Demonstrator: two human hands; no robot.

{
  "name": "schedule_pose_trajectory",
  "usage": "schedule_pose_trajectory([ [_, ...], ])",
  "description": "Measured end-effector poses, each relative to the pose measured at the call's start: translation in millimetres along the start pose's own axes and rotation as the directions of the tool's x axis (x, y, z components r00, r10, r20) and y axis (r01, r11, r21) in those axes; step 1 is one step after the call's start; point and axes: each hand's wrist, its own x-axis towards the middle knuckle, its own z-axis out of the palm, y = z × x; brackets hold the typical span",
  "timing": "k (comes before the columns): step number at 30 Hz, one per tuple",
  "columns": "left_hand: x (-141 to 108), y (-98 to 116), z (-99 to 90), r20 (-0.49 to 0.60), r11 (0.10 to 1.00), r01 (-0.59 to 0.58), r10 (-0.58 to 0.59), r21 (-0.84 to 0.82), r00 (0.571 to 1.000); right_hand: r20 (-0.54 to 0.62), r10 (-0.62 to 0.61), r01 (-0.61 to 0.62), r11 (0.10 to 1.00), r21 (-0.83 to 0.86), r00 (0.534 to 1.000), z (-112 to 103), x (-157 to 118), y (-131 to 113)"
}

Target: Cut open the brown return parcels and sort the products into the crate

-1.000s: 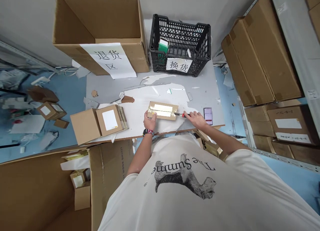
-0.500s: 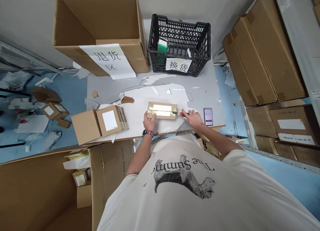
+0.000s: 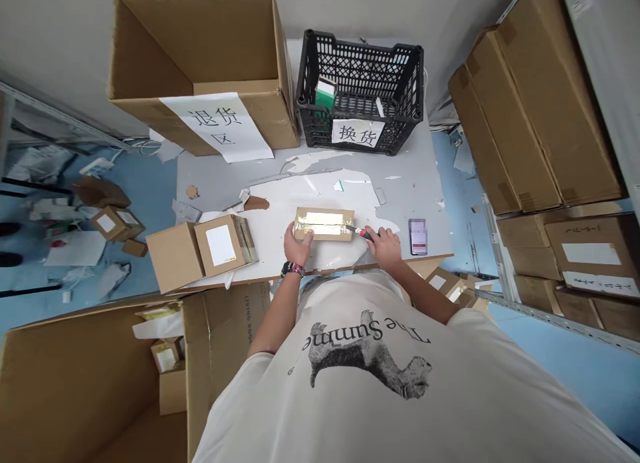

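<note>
A small taped cardboard box [image 3: 325, 218] with a white label lies on the table in front of me. My left hand [image 3: 299, 243] grips its left end, the thumb on the near top edge. In my right hand [image 3: 386, 246] is a red and black utility knife [image 3: 369, 234], its blade pointing left and touching or just over the right end of the box's taped seam. A phone [image 3: 418, 237] with a lit screen lies to the right of that hand.
A large open carton [image 3: 200, 119] and a black plastic crate [image 3: 360, 89] stand at the table's back. Two cardboard boxes [image 3: 200, 253] sit at left. Paper scraps [image 3: 257, 202] litter the table [image 3: 420, 176]. Stacked cartons [image 3: 540, 116] fill the right shelf.
My right hand has turned and drawn slightly nearer to me, so the knife shows more fully and slants more. The box and my left hand stay nearly in place.
</note>
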Motion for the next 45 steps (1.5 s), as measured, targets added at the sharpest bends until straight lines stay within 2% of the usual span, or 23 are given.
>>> schedule_pose_trajectory([
  [2, 8.3, 13.1, -6.5, -0.010, 0.966, -0.225, 0.228, 0.129, 0.974, 0.010, -0.023, 0.023, 1.000, 0.010, 1.000, -4.3, 1.4, 1.9],
  [4, 21.4, 30.4, -8.6, 0.116, 0.871, -0.447, 0.432, 0.201, 0.894, 0.014, -0.033, 0.032, 0.999, 0.017, 0.999, -9.8, 3.1, 3.9],
  [5, 29.3, 39.4, -7.6, 0.222, 0.816, -0.545, 0.505, 0.191, 0.834, 0.015, -0.033, 0.033, 0.999, 0.021, 0.999, -12.3, 3.8, 4.3],
  [7, 46.0, 54.8, -2.5, 0.400, 0.736, -0.663, 0.571, 0.136, 0.717, 0.020, -0.035, 0.035, 0.999, 0.031, 0.999, -16.4, 5.2, 4.2],
  [8, 53.9, 60.3, 0.8, 0.459, 0.715, -0.690, 0.578, 0.114, 0.675, 0.028, -0.038, 0.037, 0.999, 0.036, 0.999, -17.9, 5.9, 4.0],
  [10, 66.8, 65.7, 7.5, 0.514, 0.696, -0.712, 0.579, 0.094, 0.633, 0.049, -0.050, 0.048, 0.998, 0.044, 0.998, -20.2, 7.7, 3.9],
  [12, 74.6, 64.9, 12.5, 0.519, 0.678, -0.730, 0.596, 0.084, 0.613, 0.066, -0.064, 0.061, 0.997, 0.047, 0.996, -22.0, 9.9, 5.0],
  [15, 77.4, 59.0, 16.1, 0.510, 0.663, -0.745, 0.617, 0.073, 0.599, 0.078, -0.103, 0.099, 0.994, 0.052, 0.992, -24.8, 13.8, 7.0],
  [22, 72.7, 54.3, 17.0, 0.492, 0.736, -0.676, 0.578, 0.030, 0.651, 0.073, -0.136, 0.134, 0.990, 0.039, 0.988, -27.4, 22.2, 5.9],
  [27, 73.1, 53.6, 17.6, 0.443, 0.702, -0.712, 0.637, 0.005, 0.631, 0.065, -0.113, 0.110, 0.993, 0.043, 0.992, -22.7, 20.0, 14.7],
  [33, 74.2, 52.1, 17.2, 0.491, 0.680, -0.731, 0.619, 0.055, 0.613, 0.085, -0.100, 0.097, 0.994, 0.041, 0.991, -18.4, 13.3, 20.8],
  [37, 76.5, 50.8, 17.9, 0.459, 0.690, -0.724, 0.641, 0.006, 0.615, 0.065, -0.117, 0.114, 0.992, 0.051, 0.991, -15.5, 11.2, 18.2],
  [45, 76.9, 52.2, 19.8, 0.483, 0.688, -0.723, 0.612, 0.064, 0.626, 0.047, -0.115, 0.112, 0.991, 0.075, 0.992, -14.9, 20.5, 9.1],
])
